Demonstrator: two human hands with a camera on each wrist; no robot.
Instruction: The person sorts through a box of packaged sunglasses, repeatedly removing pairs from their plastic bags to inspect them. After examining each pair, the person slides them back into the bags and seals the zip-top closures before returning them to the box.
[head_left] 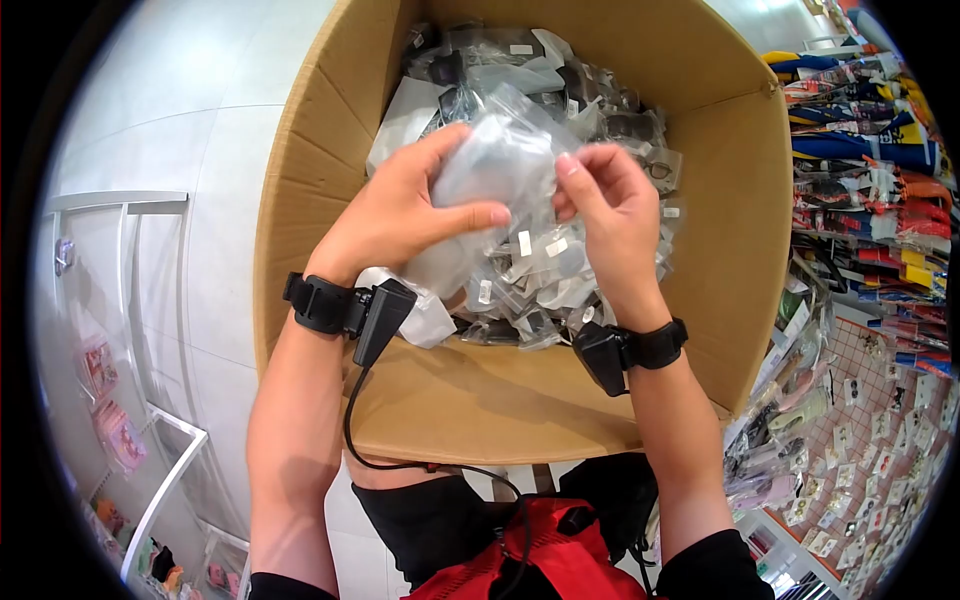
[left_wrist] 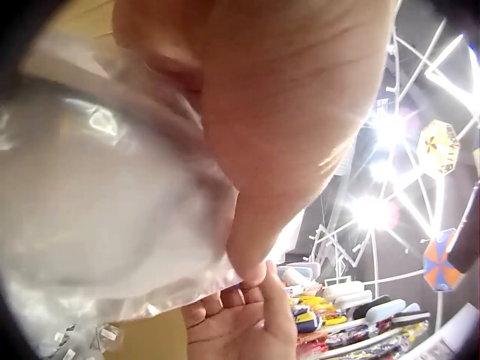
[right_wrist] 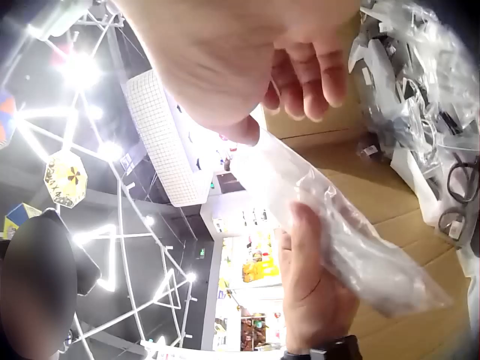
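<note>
A clear plastic bag [head_left: 497, 160] with something whitish inside is held up over the box of packets. My left hand [head_left: 405, 205] grips it from the left side, thumb across the near face and fingers behind. In the right wrist view the bag [right_wrist: 330, 217] appears slim from the side, with the left hand [right_wrist: 311, 277] around its middle. My right hand [head_left: 615, 205] pinches the bag's right edge between thumb and forefinger; its other fingers [right_wrist: 304, 79] are loosely bent. What lies inside the bag is blurred by the plastic.
A large cardboard box [head_left: 725, 130] surrounds both hands. Inside lie many small clear packets [head_left: 545, 265] with white labels, some holding glasses [right_wrist: 461, 180]. Packaged goods [head_left: 865, 150] hang on the right, beside a grid rack of small cards [head_left: 850, 430]. A white metal rack [head_left: 165, 470] stands left.
</note>
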